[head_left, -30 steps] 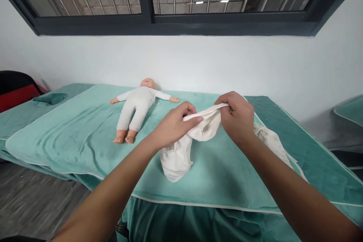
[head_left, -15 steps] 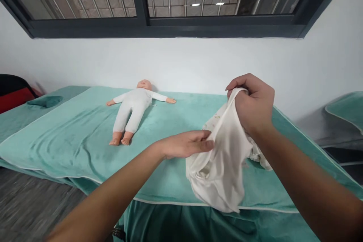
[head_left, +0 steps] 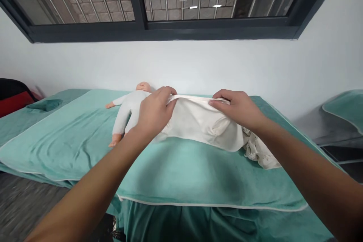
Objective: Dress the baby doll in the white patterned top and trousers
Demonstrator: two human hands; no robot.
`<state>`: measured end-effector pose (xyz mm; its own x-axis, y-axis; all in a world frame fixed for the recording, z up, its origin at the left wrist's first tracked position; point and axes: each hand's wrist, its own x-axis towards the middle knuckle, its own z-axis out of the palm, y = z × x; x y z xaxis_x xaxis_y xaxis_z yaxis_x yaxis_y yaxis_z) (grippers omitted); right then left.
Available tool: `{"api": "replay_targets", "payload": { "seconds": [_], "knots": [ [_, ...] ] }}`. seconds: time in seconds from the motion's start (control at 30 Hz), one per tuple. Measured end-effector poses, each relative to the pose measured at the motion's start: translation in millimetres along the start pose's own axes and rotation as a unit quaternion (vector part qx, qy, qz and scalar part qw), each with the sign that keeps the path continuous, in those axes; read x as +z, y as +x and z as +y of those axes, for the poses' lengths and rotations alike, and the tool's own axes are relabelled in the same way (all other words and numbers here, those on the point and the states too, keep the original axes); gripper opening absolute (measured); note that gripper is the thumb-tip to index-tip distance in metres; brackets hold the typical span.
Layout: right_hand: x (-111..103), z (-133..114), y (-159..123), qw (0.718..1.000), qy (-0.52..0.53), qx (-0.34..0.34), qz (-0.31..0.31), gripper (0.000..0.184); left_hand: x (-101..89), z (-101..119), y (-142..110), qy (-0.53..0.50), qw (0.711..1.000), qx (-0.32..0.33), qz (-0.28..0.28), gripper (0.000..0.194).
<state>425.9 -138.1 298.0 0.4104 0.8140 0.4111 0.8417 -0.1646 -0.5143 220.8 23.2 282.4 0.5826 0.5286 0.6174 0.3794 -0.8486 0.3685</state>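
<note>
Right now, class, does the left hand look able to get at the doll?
Probably yes: the doll lies just beyond the left hand, with nothing apparent between them. But that hand is pinching the edge of the white cloth, so it would likely have to let go first.

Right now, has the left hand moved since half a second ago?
Yes. Judged against the doll lying on the bed, the left hand has moved leftward and up in view; it now partly hides the doll.
</note>
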Motion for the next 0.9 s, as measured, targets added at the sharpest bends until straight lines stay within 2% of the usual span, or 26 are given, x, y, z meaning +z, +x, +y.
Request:
{"api": "replay_targets", "payload": {
  "seconds": [0.1,0.17,0.3,0.37,0.47,0.53,0.6,0.67,0.73,0.83,0.9],
  "knots": [
    [4,11,4,0.994,-0.108,0.010,0.021,0.023,-2.9,-12,2,0.115,0.993,0.002,0.029,0.026],
    [10,24,3,0.989,-0.148,0.020,0.021,0.028,-1.0,-23,0,0.138,0.989,-0.024,0.039,0.029],
    [21,51,-8,0.992,-0.127,0.026,-0.001,0.030,2.9,-45,-13,0.050,0.995,-0.077,0.031,0.031],
    [17,58,-18,0.994,-0.082,0.069,0.036,0.030,-1.8,-52,-23,0.004,0.994,-0.105,0.023,0.029],
    [2,60,-29,0.983,-0.049,0.144,0.106,0.026,-17.0,-58,-32,0.006,0.988,-0.152,0.020,0.027],
    [-7,60,-30,0.977,-0.061,0.180,0.100,0.023,-25.1,-61,-30,0.021,0.982,-0.190,-0.011,0.026],
    [-9,64,-25,0.975,-0.078,0.206,0.042,0.023,-24.4,-65,-20,0.045,0.972,-0.220,-0.071,0.026],
    [-2,71,-16,0.969,-0.117,0.215,-0.035,0.025,-11.9,-69,-8,0.090,0.961,-0.228,-0.130,0.029],
    [15,79,-7,0.953,-0.187,0.221,-0.086,0.026,11.4,-71,1,0.137,0.950,-0.220,-0.172,0.032],
    [56,86,-8,0.932,-0.280,0.220,-0.074,0.034,59.9,-64,-5,0.199,0.948,-0.179,-0.172,0.032],
    [92,85,-20,0.937,-0.304,0.164,-0.045,0.043,95.5,-55,-23,0.243,0.954,-0.115,-0.134,0.034]
  ]
}}
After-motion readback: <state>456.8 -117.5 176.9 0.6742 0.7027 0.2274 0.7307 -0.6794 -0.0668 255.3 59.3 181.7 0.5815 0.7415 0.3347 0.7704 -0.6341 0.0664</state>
